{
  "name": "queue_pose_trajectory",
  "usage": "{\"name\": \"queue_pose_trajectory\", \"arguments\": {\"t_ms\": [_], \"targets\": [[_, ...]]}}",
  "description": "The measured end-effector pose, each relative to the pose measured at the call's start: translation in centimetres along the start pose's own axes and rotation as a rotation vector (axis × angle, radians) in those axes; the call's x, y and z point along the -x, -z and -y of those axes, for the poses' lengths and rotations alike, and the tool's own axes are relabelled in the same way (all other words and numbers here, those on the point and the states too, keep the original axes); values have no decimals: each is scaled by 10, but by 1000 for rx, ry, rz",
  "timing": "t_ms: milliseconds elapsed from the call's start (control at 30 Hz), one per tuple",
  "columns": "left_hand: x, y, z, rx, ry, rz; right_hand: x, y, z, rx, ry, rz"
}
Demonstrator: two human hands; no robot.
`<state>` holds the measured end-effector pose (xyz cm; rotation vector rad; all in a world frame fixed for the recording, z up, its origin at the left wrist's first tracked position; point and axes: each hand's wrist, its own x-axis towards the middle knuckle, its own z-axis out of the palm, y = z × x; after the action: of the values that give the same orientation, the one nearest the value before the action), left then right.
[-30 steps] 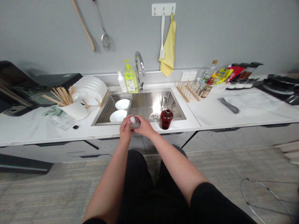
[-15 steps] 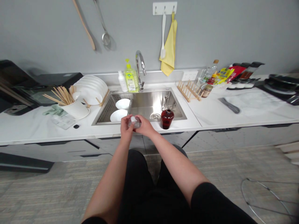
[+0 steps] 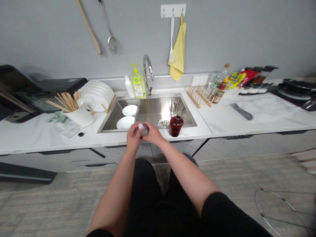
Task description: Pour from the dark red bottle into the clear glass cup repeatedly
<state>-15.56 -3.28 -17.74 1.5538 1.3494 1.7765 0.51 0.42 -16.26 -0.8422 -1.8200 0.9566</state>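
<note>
Between both hands, at the sink's front edge, is a small clear bottle [image 3: 145, 131] with a white cap [image 3: 140, 125]. My left hand [image 3: 133, 135] is closed around its left side, thumb near the cap. My right hand [image 3: 152, 133] grips it from the right. The fingers hide the lower part of the bottle. A dark red glass bottle [image 3: 176, 127], open at the top, stands upright on the counter rim to the right of my right hand. Behind the hands lies the steel sink [image 3: 154, 108], with two white bowls [image 3: 125, 122] in a wire basket on its left.
White plates [image 3: 96, 95] stand in a rack left of the sink, beside a white holder [image 3: 81, 116] of chopsticks. A small black cap [image 3: 81, 134] lies on the left counter. Soap bottles [image 3: 138, 86] and the faucet [image 3: 148, 74] rise behind the sink. A wooden rack [image 3: 199, 97] sits right.
The view has shifted very slightly. Both hands keep hold of the small clear bottle in nearly the same place.
</note>
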Motion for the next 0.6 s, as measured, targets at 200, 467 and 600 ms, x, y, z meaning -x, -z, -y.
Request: {"name": "queue_pose_trajectory", "arguments": {"t_ms": [200, 467, 600], "targets": [[-3, 7, -2, 10, -51, 93, -1, 1, 0, -45, 10, 5], [2, 11, -15, -243, -42, -2, 1, 0, 0, 21, -7, -1], [7, 7, -27, -405, -34, -19, 2, 0, 1, 49, 32, 24]]}}
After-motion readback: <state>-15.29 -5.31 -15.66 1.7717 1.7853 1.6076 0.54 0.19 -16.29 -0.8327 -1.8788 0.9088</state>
